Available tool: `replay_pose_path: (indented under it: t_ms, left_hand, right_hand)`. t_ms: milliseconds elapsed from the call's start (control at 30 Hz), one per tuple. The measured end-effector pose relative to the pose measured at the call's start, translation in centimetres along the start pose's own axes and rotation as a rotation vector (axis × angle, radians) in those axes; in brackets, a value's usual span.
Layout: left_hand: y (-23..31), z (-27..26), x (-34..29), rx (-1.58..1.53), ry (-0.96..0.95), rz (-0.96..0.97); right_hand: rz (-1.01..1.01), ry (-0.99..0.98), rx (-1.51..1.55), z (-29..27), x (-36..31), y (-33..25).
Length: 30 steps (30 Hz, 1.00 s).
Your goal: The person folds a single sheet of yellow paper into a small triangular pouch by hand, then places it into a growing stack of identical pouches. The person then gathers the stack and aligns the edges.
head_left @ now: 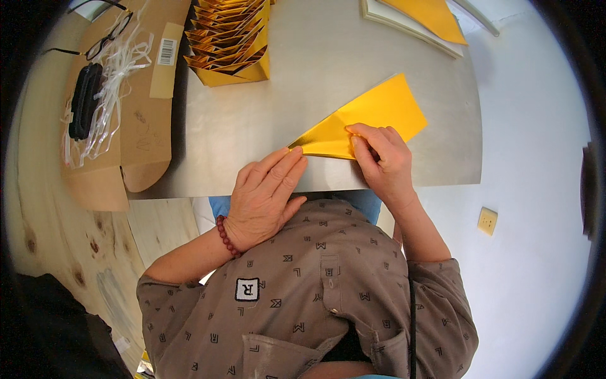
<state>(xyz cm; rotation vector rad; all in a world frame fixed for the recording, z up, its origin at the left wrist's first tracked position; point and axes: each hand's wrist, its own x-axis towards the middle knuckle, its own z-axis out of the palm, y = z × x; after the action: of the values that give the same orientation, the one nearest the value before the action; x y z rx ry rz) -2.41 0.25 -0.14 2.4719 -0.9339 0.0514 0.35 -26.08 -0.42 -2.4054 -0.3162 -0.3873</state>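
Note:
A sheet of shiny gold paper lies slantwise near the front of the metal table, its left end tapering to a folded point. My left hand, with a beaded bracelet on the wrist, lies with fingers stretched out, the fingertips pressing on that pointed end. My right hand is closed, thumb and forefinger pinching the paper's near edge around its middle. Farther back on the left stands a row of folded gold paper pieces, nested tightly one into another.
On the left a cardboard box carries white plastic strips, a black case and eyeglasses. More gold paper rests on a pale stack at the back right. The metal table's front edge runs close to my body.

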Motion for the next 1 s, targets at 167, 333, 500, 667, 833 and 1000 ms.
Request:
replay_pose_path:
  t_ms: [167, 333, 500, 667, 833, 1000]
  left_hand:
    - [0.0, 0.1, 0.1, 0.004, 0.003, 0.002]
    - [0.1, -0.1, 0.4, 0.01, 0.009, 0.008]
    - [0.4, -0.3, 0.9, 0.015, 0.016, -0.011]
    - [0.4, -0.1, 1.5, 0.038, 0.037, -0.013]
    - [0.3, 0.1, 1.7, 0.076, 0.059, 0.014]
    - [0.3, 0.1, 1.5, 0.099, 0.058, 0.013]
  right_hand:
    - [-0.026, 0.007, -0.009, 0.0, 0.1, 0.0]
    - [-0.014, 0.001, -0.023, 0.0, 0.0, 0.1]
    - [-0.042, 0.025, -0.034, 0.1, 0.1, 0.1]
    - [-0.018, 0.01, -0.052, 0.1, -0.1, 0.0]
    - [0.012, -0.023, -0.079, -0.3, -0.2, -0.3]
    - [-0.212, 0.037, -0.172, -1.6, -0.3, -2.6]
